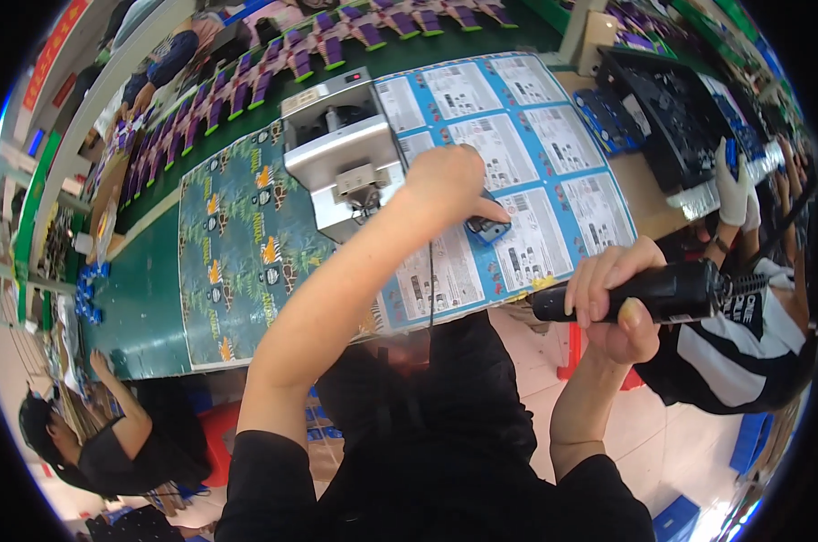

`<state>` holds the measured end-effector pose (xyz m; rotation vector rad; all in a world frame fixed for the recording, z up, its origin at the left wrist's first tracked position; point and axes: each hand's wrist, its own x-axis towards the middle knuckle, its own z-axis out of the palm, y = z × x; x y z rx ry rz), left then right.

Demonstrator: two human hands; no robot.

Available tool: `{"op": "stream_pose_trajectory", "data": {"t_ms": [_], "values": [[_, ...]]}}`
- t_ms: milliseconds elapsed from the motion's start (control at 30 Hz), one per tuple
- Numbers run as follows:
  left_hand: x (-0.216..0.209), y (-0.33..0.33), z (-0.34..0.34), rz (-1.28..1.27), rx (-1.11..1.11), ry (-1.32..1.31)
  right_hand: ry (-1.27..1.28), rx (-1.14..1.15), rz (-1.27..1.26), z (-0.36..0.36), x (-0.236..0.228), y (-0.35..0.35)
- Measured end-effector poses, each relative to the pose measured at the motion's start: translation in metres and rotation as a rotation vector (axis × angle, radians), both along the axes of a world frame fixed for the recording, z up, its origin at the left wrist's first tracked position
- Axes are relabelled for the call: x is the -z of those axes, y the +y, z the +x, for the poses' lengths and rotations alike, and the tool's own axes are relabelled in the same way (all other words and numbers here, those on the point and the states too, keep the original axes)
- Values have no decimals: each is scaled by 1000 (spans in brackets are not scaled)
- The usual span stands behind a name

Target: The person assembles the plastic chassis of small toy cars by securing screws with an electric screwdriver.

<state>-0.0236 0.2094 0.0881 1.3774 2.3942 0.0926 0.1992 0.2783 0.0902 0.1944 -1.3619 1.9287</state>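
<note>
My left hand (pixel 449 185) reaches over the table beside a silver metal machine (pixel 359 149). Its fingers are closed on a small blue and black plastic part (pixel 488 226), partly hidden by the hand, over the printed sheets (pixel 553 181). At the table's front edge, my right hand (pixel 615 298) is wrapped round a black electric screwdriver (pixel 675 294). The screwdriver lies roughly level, and a coiled cord (pixel 750 287) leaves its right end. The screwdriver and the blue part are apart.
A black bin (pixel 666 113) of dark parts stands at the right, next to blue parts (pixel 607 122). Beyond the table runs a green conveyor (pixel 409 54) with rows of purple and green pieces. A co-worker's gloved hand (pixel 732 185) is at the right; another person (pixel 102 434) sits at the left.
</note>
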Motion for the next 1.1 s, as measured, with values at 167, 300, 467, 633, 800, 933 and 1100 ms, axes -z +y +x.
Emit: {"op": "stream_pose_trajectory", "data": {"t_ms": [167, 300, 467, 633, 800, 933, 1100], "values": [[27, -6, -9, 494, 78, 64, -37, 10, 30, -3, 1, 1], [34, -26, 18, 906, -76, -346, 23, 37, 38, -4, 0, 1], [58, -72, 46, 982, -366, -641, 55, 25, 40, -15, -16, -1], [54, -168, 48, 1356, -618, -1105, 183, 110, 12, -57, -31, -17], [86, -242, 33, 1825, -995, -1590, 175, 32, 41, -139, -37, -62], [85, -247, 38, 1876, -1127, -1667, 141, 86, 91, -186, -31, -98], [96, -247, 39, 1739, -1069, -1506, 31, 135, 279, -199, -36, -111]]}}
